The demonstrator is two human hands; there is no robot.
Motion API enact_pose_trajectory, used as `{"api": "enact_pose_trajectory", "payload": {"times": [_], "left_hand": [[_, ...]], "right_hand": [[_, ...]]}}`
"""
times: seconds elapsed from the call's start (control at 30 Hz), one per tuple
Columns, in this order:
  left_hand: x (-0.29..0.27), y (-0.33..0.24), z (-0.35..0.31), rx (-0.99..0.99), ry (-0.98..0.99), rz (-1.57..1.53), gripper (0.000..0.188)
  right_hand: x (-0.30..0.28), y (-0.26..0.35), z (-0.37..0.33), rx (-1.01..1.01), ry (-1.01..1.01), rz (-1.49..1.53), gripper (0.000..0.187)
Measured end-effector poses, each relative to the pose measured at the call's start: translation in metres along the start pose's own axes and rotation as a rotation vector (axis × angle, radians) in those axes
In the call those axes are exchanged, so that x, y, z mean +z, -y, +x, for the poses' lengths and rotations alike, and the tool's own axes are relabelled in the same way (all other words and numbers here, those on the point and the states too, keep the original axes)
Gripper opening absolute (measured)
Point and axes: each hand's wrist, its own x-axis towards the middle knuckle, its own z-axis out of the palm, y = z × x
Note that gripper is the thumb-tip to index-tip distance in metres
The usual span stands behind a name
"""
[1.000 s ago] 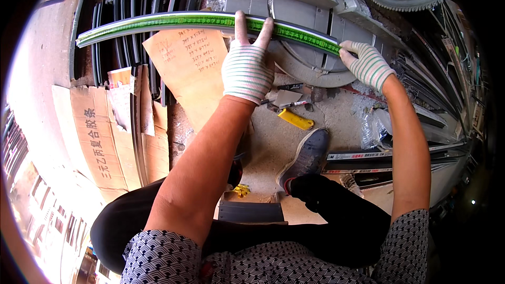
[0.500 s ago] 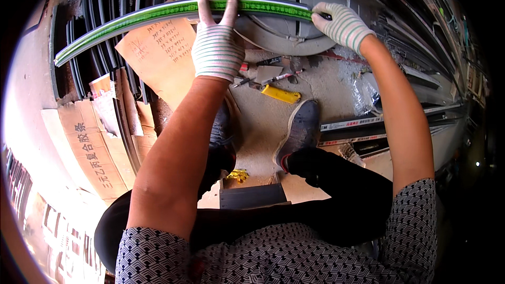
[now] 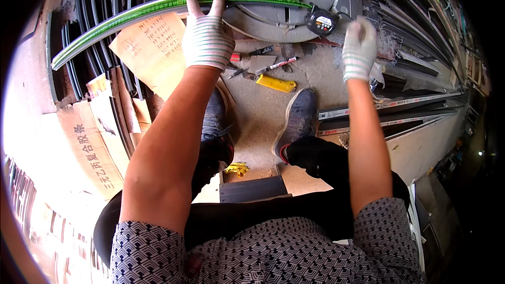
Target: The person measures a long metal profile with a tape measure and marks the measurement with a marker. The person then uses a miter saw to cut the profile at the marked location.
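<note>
My left hand [image 3: 209,39], in a striped white glove, holds a long, narrow, pale-edged strip [image 3: 64,59] at its upper right part. Two spread fingers lie over it; the thumb is hidden. Along the strip runs the green blade of a tape measure [image 3: 158,6]. Its dark case [image 3: 322,21] hangs just past the strip's right end, and no hand is on it. My right hand [image 3: 360,47], gloved alike, is raised to the right of the case and apart from it. Its fingers are smeared by motion, so their hold is unclear.
Beneath the strip's left part lie a cardboard sheet with handwriting [image 3: 152,47] and dark profiles [image 3: 97,26]. A marker [image 3: 279,66] and a yellow tool [image 3: 276,83] lie on the floor near my shoes. More profiles [image 3: 389,108] are stacked at the right.
My right hand has come off the strip's right end and moved right and down. The tape measure's case now shows there. My left hand keeps its hold; the view has shifted slightly.
</note>
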Motion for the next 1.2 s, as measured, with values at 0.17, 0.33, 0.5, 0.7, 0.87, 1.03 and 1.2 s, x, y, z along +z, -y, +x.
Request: {"api": "enact_pose_trajectory", "payload": {"times": [0.17, 0.33, 0.5, 0.7, 0.87, 1.03, 1.2], "left_hand": [[0.003, 0.007, 0.000, -0.003, -0.027, -0.020, 0.079], [0.005, -0.004, 0.001, -0.002, -0.044, 0.008, 0.074], [-0.010, -0.008, 0.003, -0.066, 0.064, -0.040, 0.080], [-0.014, 0.012, 0.000, -0.066, 0.114, -0.068, 0.087], [-0.016, -0.005, 0.007, -0.066, 0.207, -0.143, 0.093], [-0.026, 0.008, 0.004, -0.039, 0.195, -0.153, 0.097], [-0.037, 0.002, 0.008, -0.044, 0.276, -0.161, 0.099]], "right_hand": [[0.022, -0.045, -0.093, 0.394, 0.158, -0.080, 0.030], [0.076, -0.104, -0.132, 0.554, 0.510, -0.083, 0.042], [0.110, -0.111, -0.126, 0.734, 0.613, -0.269, 0.052], [0.121, -0.089, -0.134, 0.991, 0.472, 0.212, 0.027], [0.115, -0.112, -0.126, 1.236, 0.259, 0.266, 0.021], [0.090, -0.091, -0.121, 1.289, 0.345, 0.255, 0.033], [0.066, -0.092, -0.128, 1.301, 0.334, 0.346, 0.033]]}}
